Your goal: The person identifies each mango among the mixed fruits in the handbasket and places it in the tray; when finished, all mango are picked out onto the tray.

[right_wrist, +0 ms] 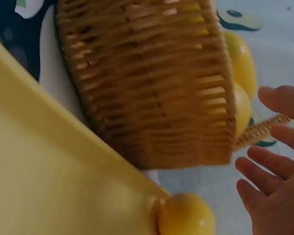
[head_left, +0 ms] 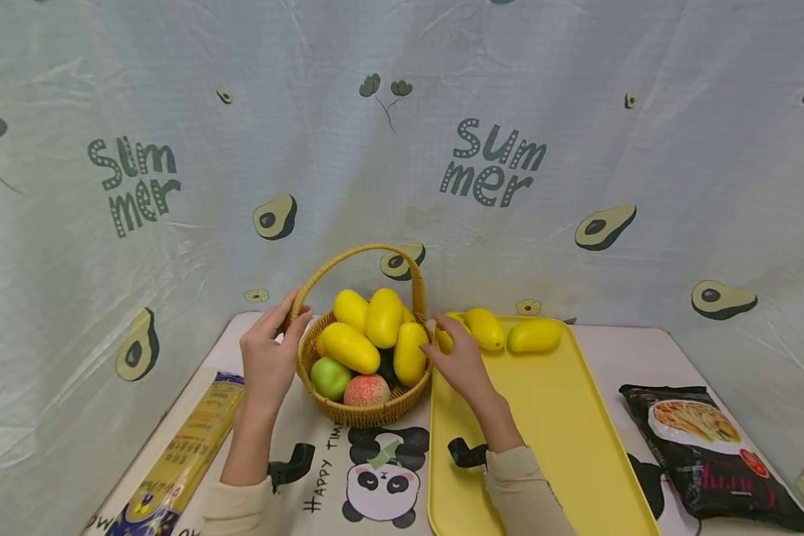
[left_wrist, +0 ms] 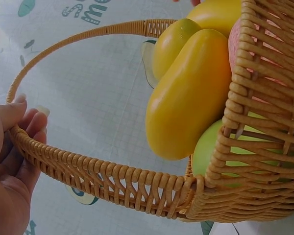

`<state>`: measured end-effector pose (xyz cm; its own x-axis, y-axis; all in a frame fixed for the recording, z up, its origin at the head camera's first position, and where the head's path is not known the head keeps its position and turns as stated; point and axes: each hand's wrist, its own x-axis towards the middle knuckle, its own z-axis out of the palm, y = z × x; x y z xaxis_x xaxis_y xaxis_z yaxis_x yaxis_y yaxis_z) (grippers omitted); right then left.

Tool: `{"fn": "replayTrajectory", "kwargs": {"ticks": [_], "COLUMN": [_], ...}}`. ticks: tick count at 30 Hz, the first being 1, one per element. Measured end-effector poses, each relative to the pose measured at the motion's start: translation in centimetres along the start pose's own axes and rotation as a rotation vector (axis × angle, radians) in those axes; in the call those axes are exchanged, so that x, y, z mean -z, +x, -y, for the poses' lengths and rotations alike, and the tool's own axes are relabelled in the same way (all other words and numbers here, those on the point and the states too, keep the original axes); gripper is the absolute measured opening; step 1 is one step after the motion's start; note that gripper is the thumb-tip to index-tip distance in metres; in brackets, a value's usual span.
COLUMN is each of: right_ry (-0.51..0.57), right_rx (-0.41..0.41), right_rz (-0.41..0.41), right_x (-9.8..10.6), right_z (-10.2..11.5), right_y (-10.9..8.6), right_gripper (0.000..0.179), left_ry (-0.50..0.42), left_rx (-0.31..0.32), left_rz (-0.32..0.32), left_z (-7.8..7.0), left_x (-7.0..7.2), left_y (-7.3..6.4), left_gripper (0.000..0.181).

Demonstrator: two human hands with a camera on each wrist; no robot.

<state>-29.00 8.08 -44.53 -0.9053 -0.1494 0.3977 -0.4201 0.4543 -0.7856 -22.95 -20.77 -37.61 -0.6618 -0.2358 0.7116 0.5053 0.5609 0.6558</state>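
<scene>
A wicker basket (head_left: 382,412) holds several yellow mangoes (head_left: 351,348), a green apple (head_left: 331,378), a peach (head_left: 367,390) and a dark, mostly covered item. My left hand (head_left: 268,357) grips the left side of its arched handle (head_left: 375,246); in the left wrist view the fingers curl behind the handle (left_wrist: 93,178), the thumb on the other side. Beside the basket's right rim is my right hand (head_left: 462,362), its fingers loosely bent and spread. The right wrist view shows that hand (right_wrist: 277,176) holding nothing, near the handle's base.
Right of the basket lies a yellow tray (head_left: 536,424) with mangoes (head_left: 534,336) at its far end. A black food bag (head_left: 713,454) lies at far right. A long yellow packet (head_left: 184,454) lies at left. A printed curtain (head_left: 348,164) hangs behind the table.
</scene>
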Motion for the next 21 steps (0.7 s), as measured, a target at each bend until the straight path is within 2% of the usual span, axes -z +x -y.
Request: {"fn": "replayTrajectory", "kwargs": {"ticks": [5,9,17,21], "right_ry": [-0.013,-0.052,-0.077,-0.078], "right_rx": [-0.040,-0.069,-0.087,-0.103], "right_rz": [0.085,0.121,0.105,0.130], "right_x": [-2.1,-2.9,-3.3,-2.9], "right_z": [0.9,1.3,2.0,2.3], "right_y": [0.2,0.2,0.2,0.1], "right_gripper": [0.067,0.074,0.078,0.075], "left_ry": [-0.008,-0.004,0.004,0.005], "left_rx": [0.010,0.015,0.009,0.013], "left_rz": [0.004,0.006,0.003,0.005], "left_z": [-0.1,-0.2,-0.3,-0.2], "left_x": [0.1,0.0,0.0,0.0], "left_y": [0.0,0.1,0.2,0.2], "left_gripper": [0.038,0.038,0.038,0.038]}}
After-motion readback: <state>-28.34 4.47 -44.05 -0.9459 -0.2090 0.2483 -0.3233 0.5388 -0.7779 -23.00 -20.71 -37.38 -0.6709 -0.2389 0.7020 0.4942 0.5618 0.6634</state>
